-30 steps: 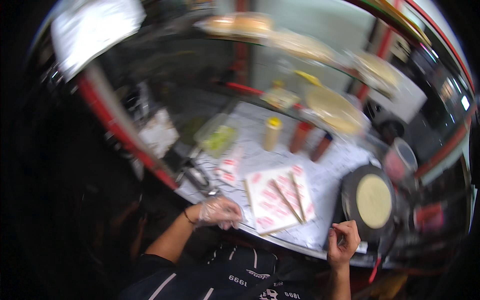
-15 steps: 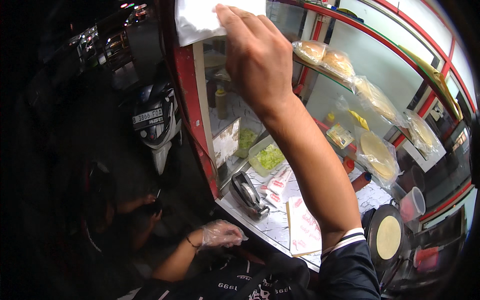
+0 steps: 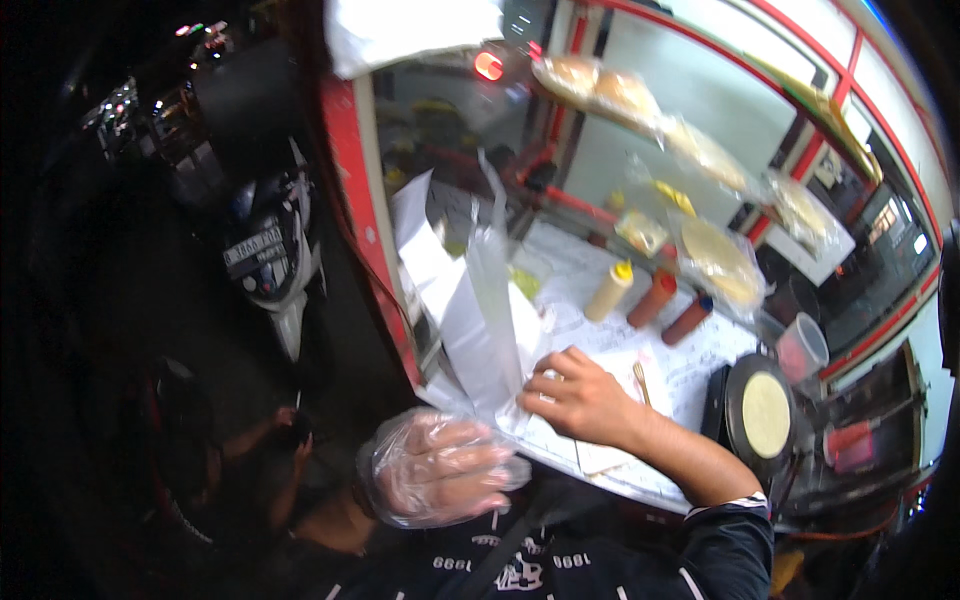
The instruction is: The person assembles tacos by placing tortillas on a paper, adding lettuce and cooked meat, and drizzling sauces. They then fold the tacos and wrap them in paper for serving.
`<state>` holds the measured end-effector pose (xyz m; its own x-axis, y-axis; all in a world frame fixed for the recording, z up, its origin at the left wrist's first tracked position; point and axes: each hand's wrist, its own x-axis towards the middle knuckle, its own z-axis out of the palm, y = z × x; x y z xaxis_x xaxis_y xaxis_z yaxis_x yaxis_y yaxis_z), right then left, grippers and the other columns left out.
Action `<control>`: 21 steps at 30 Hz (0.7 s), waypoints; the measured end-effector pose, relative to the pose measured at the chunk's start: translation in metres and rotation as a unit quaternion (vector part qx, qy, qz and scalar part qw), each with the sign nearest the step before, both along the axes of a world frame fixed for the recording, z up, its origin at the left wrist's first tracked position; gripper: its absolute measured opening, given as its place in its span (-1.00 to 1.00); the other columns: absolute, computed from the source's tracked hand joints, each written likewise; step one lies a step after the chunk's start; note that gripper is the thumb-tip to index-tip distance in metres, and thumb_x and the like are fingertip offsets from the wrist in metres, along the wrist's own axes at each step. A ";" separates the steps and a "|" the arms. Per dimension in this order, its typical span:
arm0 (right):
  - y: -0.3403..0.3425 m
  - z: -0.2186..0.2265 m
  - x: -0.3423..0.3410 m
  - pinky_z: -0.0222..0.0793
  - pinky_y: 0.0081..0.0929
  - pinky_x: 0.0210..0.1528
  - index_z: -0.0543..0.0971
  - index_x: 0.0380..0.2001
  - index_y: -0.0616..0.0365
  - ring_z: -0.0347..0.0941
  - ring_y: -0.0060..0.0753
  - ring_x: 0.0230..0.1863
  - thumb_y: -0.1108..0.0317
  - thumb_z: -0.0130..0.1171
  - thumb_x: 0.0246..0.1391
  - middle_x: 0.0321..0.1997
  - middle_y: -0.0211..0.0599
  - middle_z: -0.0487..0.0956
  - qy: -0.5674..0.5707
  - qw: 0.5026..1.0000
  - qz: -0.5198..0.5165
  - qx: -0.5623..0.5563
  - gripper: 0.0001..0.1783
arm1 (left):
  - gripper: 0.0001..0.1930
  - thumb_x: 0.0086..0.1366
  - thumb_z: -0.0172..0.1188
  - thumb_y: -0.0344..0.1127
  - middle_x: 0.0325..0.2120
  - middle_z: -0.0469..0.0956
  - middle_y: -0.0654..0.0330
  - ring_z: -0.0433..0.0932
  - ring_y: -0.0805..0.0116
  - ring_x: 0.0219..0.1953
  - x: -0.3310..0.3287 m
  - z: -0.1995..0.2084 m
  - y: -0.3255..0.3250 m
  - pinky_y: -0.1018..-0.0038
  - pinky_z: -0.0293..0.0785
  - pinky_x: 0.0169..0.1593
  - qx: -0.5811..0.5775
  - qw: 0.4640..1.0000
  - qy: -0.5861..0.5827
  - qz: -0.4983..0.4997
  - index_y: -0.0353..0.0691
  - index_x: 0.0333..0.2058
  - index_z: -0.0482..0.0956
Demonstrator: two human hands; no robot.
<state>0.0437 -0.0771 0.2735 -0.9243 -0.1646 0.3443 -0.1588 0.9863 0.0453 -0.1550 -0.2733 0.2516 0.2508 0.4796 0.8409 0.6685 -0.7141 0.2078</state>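
A thin white sheet (image 3: 480, 320), which looks like wrapping paper, is pinched at its lower edge by my right hand (image 3: 578, 398). Its upper end flares above the counter's left side and hides much of what lies behind. My left hand (image 3: 438, 468), in a clear plastic glove, hovers in front of the counter edge with its fingers stretched out, holding nothing. Past my right hand stand a cream bottle with a yellow cap (image 3: 610, 292), a red sauce bottle (image 3: 652, 300) and a dark-capped sauce bottle (image 3: 688, 320). A slim brown utensil (image 3: 641, 383) lies beside my right wrist.
At right, a round flatbread (image 3: 766, 414) lies on a dark pan (image 3: 738, 390). Bagged flatbreads (image 3: 715, 255) and buns (image 3: 625, 92) sit in the red-framed glass case. A clear tub (image 3: 801, 348) stands behind the pan. Left are a scooter (image 3: 270, 262) and a seated person (image 3: 190, 450).
My right hand has come down from the white stack at the top to the counter, bringing a sheet. My gloved left hand has risen and spread its fingers. The view has shifted slightly.
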 end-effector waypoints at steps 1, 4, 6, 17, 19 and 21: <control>-0.018 -0.009 0.027 0.42 -0.16 0.02 0.66 -0.20 0.10 0.53 -0.26 -0.08 0.37 0.28 -0.16 -0.13 -0.33 0.62 -0.039 0.999 -0.019 -0.015 -0.66 | -0.57 0.15 0.47 -0.16 0.05 0.66 0.20 0.61 0.07 0.06 0.012 0.020 0.007 0.20 0.55 0.05 -0.003 0.997 0.082 -0.002 -0.09 -0.01 0.68; -0.060 -0.031 0.082 0.44 -0.27 -0.12 0.57 -0.13 0.07 0.56 -0.27 -0.16 0.30 0.30 0.05 -0.19 -0.33 0.59 -0.049 0.977 -0.073 -0.193 -0.70 | -0.53 0.15 0.45 -0.15 -0.05 0.68 0.13 0.65 0.14 -0.05 0.043 0.024 0.037 0.25 0.55 0.00 -0.182 0.966 0.181 -0.044 -0.21 0.01 0.67; -0.077 -0.017 0.120 0.49 -0.35 -0.24 0.56 -0.06 0.10 0.58 -0.26 -0.34 0.28 0.32 0.16 -0.20 -0.29 0.63 -0.055 0.917 -0.131 -0.372 -0.70 | -0.63 0.18 0.40 -0.27 -0.18 0.71 0.12 0.68 0.22 -0.22 0.062 -0.018 0.051 0.34 0.56 -0.12 -0.322 0.932 0.096 -0.135 -0.22 -0.03 0.67; -0.080 -0.166 0.229 0.33 -0.21 0.33 0.11 0.53 0.13 0.26 -0.34 0.41 0.30 0.59 -0.13 0.45 -0.24 0.32 0.054 0.654 -0.091 -0.749 0.20 | -0.74 0.48 0.18 -0.42 -0.18 0.65 0.29 0.54 0.59 -0.24 0.189 -0.073 0.105 0.59 0.51 -0.14 -0.314 0.737 -0.599 -0.016 -0.34 0.09 0.55; -0.090 -0.163 0.230 0.25 -0.17 0.39 0.06 0.56 0.11 0.14 -0.33 0.50 0.20 0.55 -0.02 0.53 -0.24 0.22 0.107 0.618 -0.088 -0.774 0.19 | -0.74 0.47 0.19 -0.42 -0.18 0.64 0.31 0.53 0.59 -0.24 0.194 -0.086 0.101 0.61 0.49 -0.13 -0.292 0.723 -0.626 0.002 -0.35 0.08 0.57; -0.089 -0.162 0.225 0.24 -0.18 0.41 0.05 0.56 0.12 0.15 -0.30 0.51 0.20 0.30 0.25 0.58 -0.18 0.16 0.142 0.493 -0.104 -0.852 -0.05 | -0.68 0.46 0.21 -0.43 -0.10 0.61 0.27 0.53 0.56 -0.16 0.183 -0.119 0.097 0.59 0.49 -0.07 -0.324 0.738 -0.591 0.026 -0.34 0.14 0.52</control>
<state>0.2689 -0.1662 0.1114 -0.7348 0.6756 -0.0608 -0.2713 -0.3748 -0.8865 0.0276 -0.1763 0.1329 -0.5074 0.8603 0.0483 -0.2305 -0.1895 0.9544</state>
